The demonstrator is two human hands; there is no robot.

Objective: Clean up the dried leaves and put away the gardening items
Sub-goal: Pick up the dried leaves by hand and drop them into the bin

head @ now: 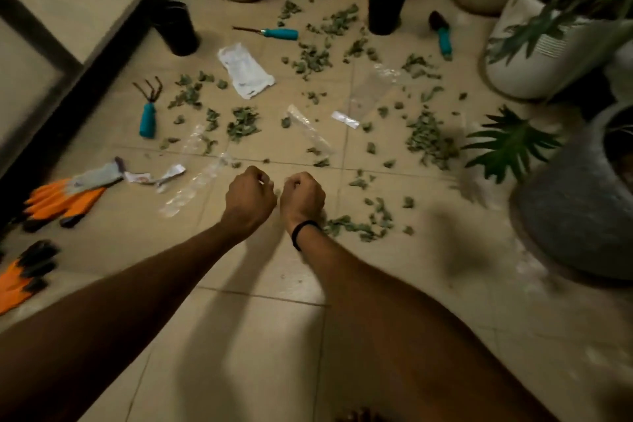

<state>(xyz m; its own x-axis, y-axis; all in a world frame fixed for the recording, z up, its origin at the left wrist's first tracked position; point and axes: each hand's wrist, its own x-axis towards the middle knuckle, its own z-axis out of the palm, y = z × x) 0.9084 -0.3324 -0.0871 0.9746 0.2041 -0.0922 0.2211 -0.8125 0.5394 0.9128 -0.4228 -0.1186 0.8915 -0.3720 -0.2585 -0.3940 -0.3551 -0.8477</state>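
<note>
Hands sit side by side low over the floor mid-scene, left hand and right hand almost touching. Fingers on both are curled under into fists, palms down, so cannot tell if they hold leaf bits or nothing. Nearest clump of dried leaves lies on the floor just right of the right wrist, a bit nearer than the knuckles. Right hand is the closer one; likely a short reach right and back. Big pile sits far right, well apart. Clear wrapper lies just left of the left hand, long axis near-left to far-right. Orange gloves and teal rake are well off left.
</note>
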